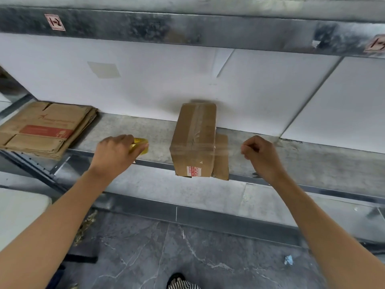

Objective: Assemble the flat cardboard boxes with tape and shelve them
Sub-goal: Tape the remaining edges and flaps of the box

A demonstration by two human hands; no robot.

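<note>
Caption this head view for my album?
Left hand grips a yellow tape roll; right hand pinches tape stretched from the shelved box.

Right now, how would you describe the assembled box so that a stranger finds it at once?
Look at the grey metal shelf before the white wall. Near its middle stands one brown box, its near end hanging over the front edge. Unlike the flat cardboard stack at the left, it is folded up, taped, with a red-and-white label.
</note>
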